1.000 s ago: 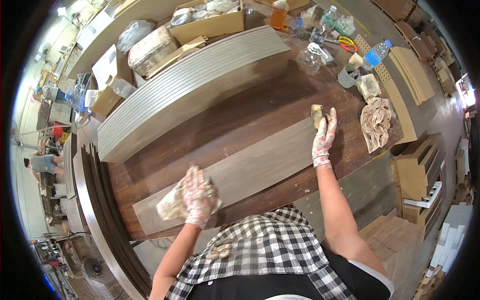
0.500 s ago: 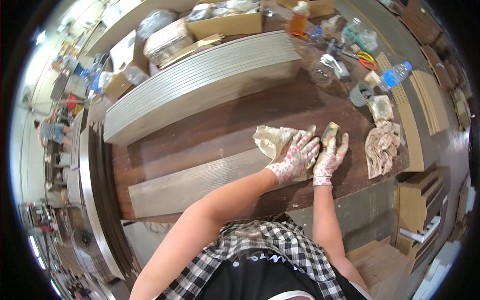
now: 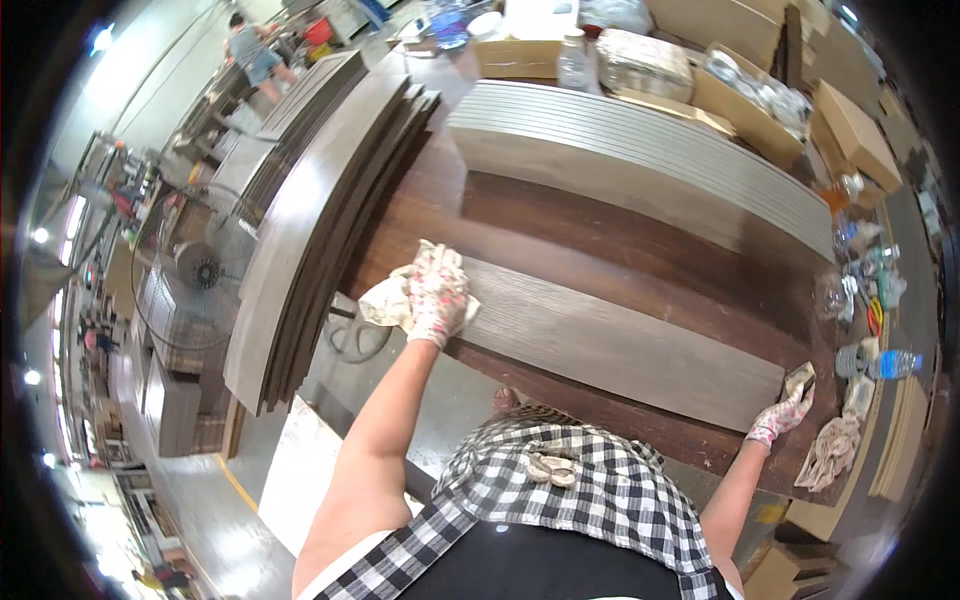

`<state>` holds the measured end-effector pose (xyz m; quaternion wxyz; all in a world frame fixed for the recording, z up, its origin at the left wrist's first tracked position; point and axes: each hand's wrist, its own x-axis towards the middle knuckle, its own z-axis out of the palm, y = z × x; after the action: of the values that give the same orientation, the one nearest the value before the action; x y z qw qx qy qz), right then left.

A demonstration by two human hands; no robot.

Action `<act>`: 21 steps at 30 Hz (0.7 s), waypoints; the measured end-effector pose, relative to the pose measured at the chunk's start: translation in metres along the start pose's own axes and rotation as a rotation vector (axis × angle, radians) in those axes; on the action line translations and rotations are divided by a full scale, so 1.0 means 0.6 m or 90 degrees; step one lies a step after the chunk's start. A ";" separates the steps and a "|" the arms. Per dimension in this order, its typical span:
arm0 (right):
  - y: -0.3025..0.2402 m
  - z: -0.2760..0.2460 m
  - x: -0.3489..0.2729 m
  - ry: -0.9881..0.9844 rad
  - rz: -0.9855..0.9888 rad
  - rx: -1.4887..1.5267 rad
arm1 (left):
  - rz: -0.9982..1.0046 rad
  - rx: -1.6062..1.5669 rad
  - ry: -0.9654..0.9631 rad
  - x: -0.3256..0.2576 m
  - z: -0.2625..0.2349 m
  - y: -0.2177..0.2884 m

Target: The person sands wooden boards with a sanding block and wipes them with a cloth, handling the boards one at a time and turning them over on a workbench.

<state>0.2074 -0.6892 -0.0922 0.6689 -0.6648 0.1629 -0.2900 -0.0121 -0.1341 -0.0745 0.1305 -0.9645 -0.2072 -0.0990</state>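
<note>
A long grey wood-grain board [image 3: 610, 340] lies flat on the brown tabletop, slanting from my left hand down to my right. At its left end, my gloved left hand [image 3: 438, 300] presses down on a cream cloth rag [image 3: 385, 300], which bunches out on both sides of the palm. My right hand [image 3: 783, 412], in a matching spotted glove, is by the board's right end. Its fingers are closed around a small pale, stained piece [image 3: 800, 377] that I cannot make out clearly. A crumpled beige rag [image 3: 827, 452] lies just right of that hand.
A row of stacked grey boards [image 3: 640, 180] stands along the far side. More long boards [image 3: 310, 240] are piled at the left, near a large fan [image 3: 200, 270]. Boxes [image 3: 740, 105] line the back; bottles [image 3: 895, 364] stand at the right. Another person [image 3: 255, 55] is far off.
My left hand has swept the rag leftward along the board to its left end. My right hand is now far apart from it, at the right end. The view has turned left.
</note>
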 end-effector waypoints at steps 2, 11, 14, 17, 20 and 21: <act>-0.016 0.056 -0.047 -0.100 -0.032 0.027 | -0.058 0.035 0.022 -0.031 0.035 -0.055; -0.041 0.209 -0.303 -0.529 0.413 0.398 | -0.218 -0.222 -0.026 -0.179 -0.019 -0.062; -0.090 0.194 -0.336 -0.653 0.544 0.473 | -0.474 -0.612 -0.053 -0.176 -0.040 -0.068; -0.115 0.162 -0.346 -0.663 0.660 0.447 | -0.282 -0.618 -0.115 -0.197 0.028 -0.109; -0.139 0.121 -0.339 -0.797 0.643 0.294 | -0.127 -0.527 -0.116 -0.168 -0.037 -0.120; -0.136 0.101 -0.326 -0.852 0.619 0.264 | -0.344 -0.721 -0.243 -0.140 -0.104 -0.107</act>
<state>0.0776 -0.5186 -0.0409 0.7824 -0.4166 -0.0557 0.4596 -0.1234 -0.1271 -0.0226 -0.4661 -0.7985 -0.3778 -0.0491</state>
